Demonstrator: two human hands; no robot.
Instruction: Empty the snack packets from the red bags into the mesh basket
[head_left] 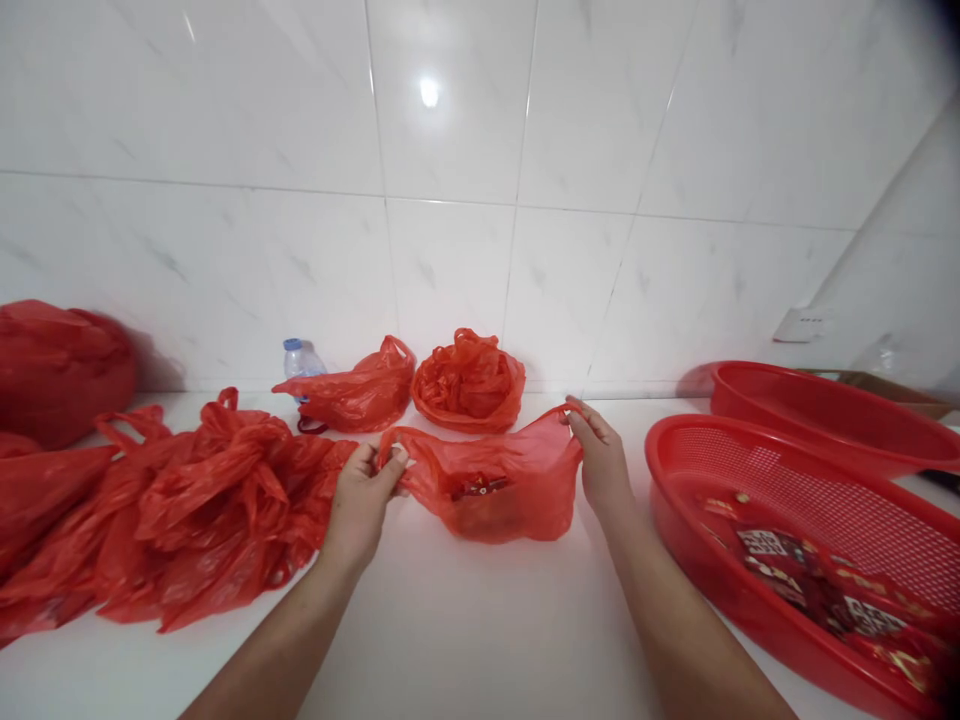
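Reaching forward, left hand (361, 502) and right hand (602, 458), each grip pinched on an upper corner, spread the bag (517, 512) mid-counter (465, 630); nearer, room runs between heap (214, 500) and basket (675, 525).

A clear plastic bottle (305, 362) with a blue cap (292, 344) stands near a white tiled wall (450, 260) (grey-veined, with one bright glint); far right, a white wall plate (801, 325) and a brown box (896, 390).
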